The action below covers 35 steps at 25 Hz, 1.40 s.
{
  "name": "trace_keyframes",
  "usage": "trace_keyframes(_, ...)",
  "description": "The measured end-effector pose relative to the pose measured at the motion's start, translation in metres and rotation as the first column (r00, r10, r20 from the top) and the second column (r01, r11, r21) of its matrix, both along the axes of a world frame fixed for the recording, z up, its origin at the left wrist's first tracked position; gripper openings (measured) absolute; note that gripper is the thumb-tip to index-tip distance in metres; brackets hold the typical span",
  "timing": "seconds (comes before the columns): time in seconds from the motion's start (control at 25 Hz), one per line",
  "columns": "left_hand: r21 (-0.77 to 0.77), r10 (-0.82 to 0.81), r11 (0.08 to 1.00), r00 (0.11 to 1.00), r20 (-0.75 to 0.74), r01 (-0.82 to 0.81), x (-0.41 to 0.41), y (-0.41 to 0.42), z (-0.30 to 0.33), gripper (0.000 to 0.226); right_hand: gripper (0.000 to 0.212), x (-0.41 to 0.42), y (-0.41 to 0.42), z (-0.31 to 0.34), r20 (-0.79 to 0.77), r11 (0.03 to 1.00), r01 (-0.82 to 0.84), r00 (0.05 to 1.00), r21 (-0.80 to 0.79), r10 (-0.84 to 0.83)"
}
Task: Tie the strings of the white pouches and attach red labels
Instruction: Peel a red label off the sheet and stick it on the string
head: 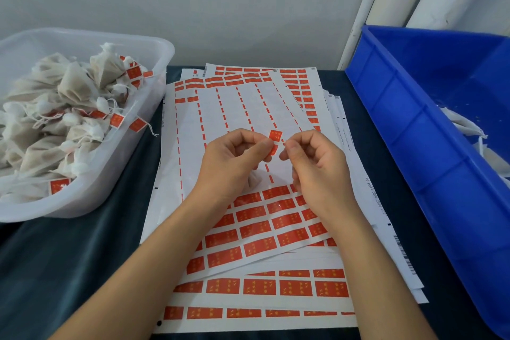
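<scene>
My left hand [237, 157] pinches a small red label [275, 138] between thumb and fingertips, held above the sticker sheets. My right hand [314, 163] has its fingers curled and its thumb and forefinger pinched together just right of the label; a thin white string seems to run there, too faint to be sure. A white pouch [252, 179] shows partly beneath my left hand, mostly hidden. The top sticker sheet [248, 107] is largely peeled, with rows of red labels left near its lower end.
A clear plastic tub [154, 83] at the left holds several tied white pouches with red labels. A blue plastic bin [408, 130] at the right holds a few white pouches. More label sheets are stacked underneath on the dark cloth-covered table [69, 262].
</scene>
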State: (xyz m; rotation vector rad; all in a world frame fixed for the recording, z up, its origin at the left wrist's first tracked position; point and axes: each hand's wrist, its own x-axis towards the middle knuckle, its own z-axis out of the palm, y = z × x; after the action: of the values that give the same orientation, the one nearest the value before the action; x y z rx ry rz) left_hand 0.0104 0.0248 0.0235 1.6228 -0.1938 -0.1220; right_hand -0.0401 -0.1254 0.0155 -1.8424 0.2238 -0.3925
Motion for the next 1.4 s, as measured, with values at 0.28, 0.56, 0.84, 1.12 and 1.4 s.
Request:
trace_keyframes(0.28,-0.018,0.063,0.998,0.998,-0.016,-0.064,-0.0013,-0.0023,0.0008,0.009,0.008,0.0003,0.002,0.0002,-0.011,1.0,-0.029,1.0,-0.009,0.029)
trace_keyframes(0.56,0.019,0.066,0.998,0.998,-0.018,-0.066,-0.0027,-0.0041,0.002,0.013,0.007,-0.0008,0.0021,0.0019,0.01,0.999,-0.03,1.0,0.011,0.03)
trace_keyframes(0.84,0.029,0.048,0.998,0.999,0.003,-0.048,-0.0038,-0.0042,0.0017,0.011,0.014,0.0003,0.0015,0.0056,0.007,0.997,0.001,1.0,0.075,-0.002)
trace_keyframes(1.12,0.073,-0.016,0.997,0.997,0.077,0.01,-0.0046,-0.0041,0.0009,0.011,0.009,-0.0005,0.006,0.0035,-0.023,1.0,-0.021,1.0,-0.023,0.02)
trace_keyframes(1.4,0.226,-0.065,0.974,0.975,0.211,0.016,-0.0015,0.0004,0.0021,0.006,0.01,0.0012,0.0005,-0.0011,-0.03,0.993,0.019,0.999,-0.115,-0.022)
